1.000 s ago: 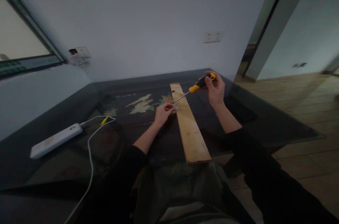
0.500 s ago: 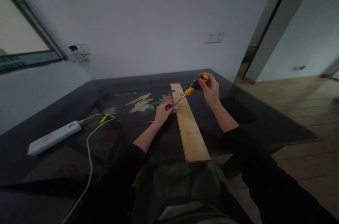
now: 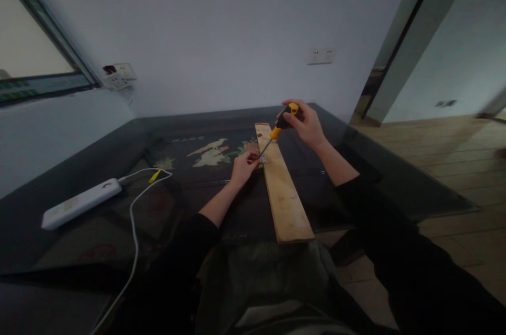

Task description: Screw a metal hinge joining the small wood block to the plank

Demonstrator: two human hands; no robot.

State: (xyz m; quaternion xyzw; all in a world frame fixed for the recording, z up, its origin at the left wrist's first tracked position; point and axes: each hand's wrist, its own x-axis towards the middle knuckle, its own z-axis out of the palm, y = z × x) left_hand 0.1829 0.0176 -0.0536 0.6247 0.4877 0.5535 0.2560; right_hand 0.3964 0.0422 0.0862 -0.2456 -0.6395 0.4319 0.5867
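My right hand (image 3: 305,123) is closed round the black and yellow handle of a screwdriver (image 3: 275,132), which slants down to the left. The shaft's tip meets a small pale metal piece (image 3: 263,160) at the left edge of a wooden board (image 3: 288,198). Beside that tip, my left hand (image 3: 244,165) is closed, its thumb and fingertips pinched together at the board's edge. Exactly what the left fingers grip is too small to make out. The board lies flat, running from the table's front edge away from me.
The dark glossy table (image 3: 245,208) carries a printed bird and flower picture. At left lies a white power strip (image 3: 81,203) whose cord (image 3: 134,229) with a yellow tag (image 3: 154,176) runs off the front. A wall socket (image 3: 320,56) is behind the table.
My right hand has moved left and slightly up, tilting the screwdriver more upright while its tip stays at the metal piece. My left hand has hardly moved.
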